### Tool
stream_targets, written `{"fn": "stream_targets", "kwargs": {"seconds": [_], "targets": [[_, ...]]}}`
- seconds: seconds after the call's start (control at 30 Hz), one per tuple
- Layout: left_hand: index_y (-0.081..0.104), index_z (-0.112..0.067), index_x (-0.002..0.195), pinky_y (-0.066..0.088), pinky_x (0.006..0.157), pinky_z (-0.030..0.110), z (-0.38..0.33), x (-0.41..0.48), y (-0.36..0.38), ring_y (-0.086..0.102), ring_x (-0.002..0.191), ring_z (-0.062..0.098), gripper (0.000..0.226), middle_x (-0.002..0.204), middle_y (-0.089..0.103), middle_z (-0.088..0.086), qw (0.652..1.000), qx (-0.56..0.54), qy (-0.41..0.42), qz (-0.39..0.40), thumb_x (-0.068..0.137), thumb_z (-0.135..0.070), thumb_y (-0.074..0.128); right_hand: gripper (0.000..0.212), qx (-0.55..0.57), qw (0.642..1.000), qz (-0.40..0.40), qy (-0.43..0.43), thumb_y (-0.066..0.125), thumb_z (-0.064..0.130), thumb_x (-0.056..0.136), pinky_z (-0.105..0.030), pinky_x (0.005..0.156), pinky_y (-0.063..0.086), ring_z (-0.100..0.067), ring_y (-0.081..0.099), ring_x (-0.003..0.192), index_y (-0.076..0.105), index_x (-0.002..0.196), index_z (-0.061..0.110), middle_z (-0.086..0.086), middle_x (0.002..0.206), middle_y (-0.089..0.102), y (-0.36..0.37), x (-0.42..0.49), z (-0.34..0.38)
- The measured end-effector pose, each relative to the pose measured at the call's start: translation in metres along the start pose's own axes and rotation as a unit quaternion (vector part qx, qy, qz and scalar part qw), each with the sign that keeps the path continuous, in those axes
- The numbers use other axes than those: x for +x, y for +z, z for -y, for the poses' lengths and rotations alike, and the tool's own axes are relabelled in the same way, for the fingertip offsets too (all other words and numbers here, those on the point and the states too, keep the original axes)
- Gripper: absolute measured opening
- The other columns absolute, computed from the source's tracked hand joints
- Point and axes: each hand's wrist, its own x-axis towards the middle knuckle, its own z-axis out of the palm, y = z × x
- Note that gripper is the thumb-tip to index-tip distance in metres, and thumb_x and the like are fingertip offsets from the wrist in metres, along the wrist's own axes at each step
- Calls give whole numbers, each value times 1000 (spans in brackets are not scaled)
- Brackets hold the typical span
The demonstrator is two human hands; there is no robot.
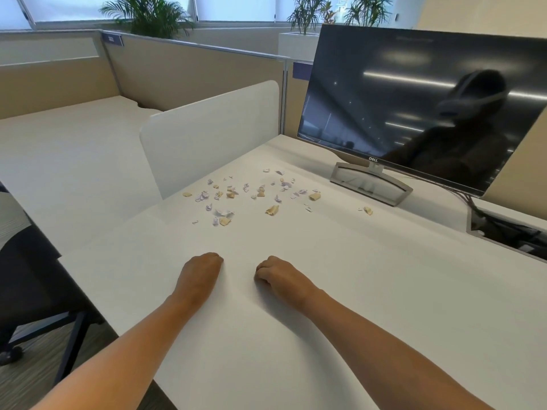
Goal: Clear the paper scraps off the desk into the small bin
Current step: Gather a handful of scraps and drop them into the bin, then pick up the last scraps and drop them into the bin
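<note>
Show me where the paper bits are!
In the head view, the paper scraps lie scattered on the desk, just left of the monitor stand and right of the white divider.

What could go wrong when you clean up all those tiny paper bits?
The paper bits are small and spread out, so a sweep could push some off the desk's left edge onto the floor. One stray bit lies apart near the monitor stand and may get missed. The cable opening on the right might swallow bits. No bin is in view, so carried bits could drop on the way.
</note>
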Motion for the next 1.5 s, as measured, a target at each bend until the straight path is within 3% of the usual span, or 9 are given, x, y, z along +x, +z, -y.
{"fn": "stream_targets", "kwargs": {"seconds": [0.2,0.3,0.37,0.47,0.57,0.83,1.07,1.33,1.5], "targets": [[44,-16,69,45,70,34,-36,-16,10,45,69,20,21,78,56,7,997,48,52,7,79,2,42,18,-18,998,-5,65,41,-12,73,-31,65,30,-21,37,82,43,71,5,-9,80,44,-8,-40,-14],[55,-14,74,48,75,33,-62,-23,19,55,76,21,20,87,64,6,996,55,71,8,82,0,42,17,-23,995,8,102,41,-11,73,-29,65,27,-20,35,81,41,71,6,-8,81,42,-18,-73,-28],[65,-9,90,50,82,34,-83,-27,26,63,89,25,24,98,68,6,995,39,91,7,86,-2,42,16,-16,990,-1,140,41,-10,73,-28,65,25,-20,35,81,40,70,6,-9,80,42,-24,-103,-44],[66,-8,101,48,90,33,-124,-38,34,62,102,25,29,109,68,6,992,24,120,14,90,-5,40,18,-2,980,-23,198,41,-7,80,-32,76,41,-26,50,93,58,84,-2,-14,93,60,-36,-156,-71],[64,-9,113,42,98,29,-174,-53,41,57,114,24,33,122,64,5,988,13,150,19,92,-6,39,30,-2,968,-39,249,41,-4,86,-34,91,42,-27,53,108,63,106,-2,-15,112,63,-52,-211,-91],[56,-14,125,38,102,29,-329,-96,71,51,122,25,40,132,57,7,969,-27,242,51,93,-4,37,29,-7,926,-99,365,43,0,88,-31,92,43,-28,57,107,66,105,0,-14,110,67,-86,-368,-137],[68,-14,111,46,97,27,-480,-137,90,61,108,22,36,117,67,9,946,-125,293,59,90,1,42,26,3,867,-176,465,49,3,91,-25,96,43,-24,60,108,65,111,3,-12,116,66,-135,-492,-180],[67,-6,112,47,93,24,-645,-169,83,64,101,26,24,116,67,14,912,-259,294,123,91,-7,55,23,5,806,-281,521,53,7,91,-29,98,43,-30,60,108,67,109,2,-14,114,67,-183,-585,-233],[69,1,104,53,88,28,-716,-174,77,67,96,28,20,104,70,18,893,-311,292,142,87,-2,59,27,32,764,-345,544,60,17,88,-28,89,47,-29,61,102,66,112,5,-16,112,67,-200,-608,-268]]}}
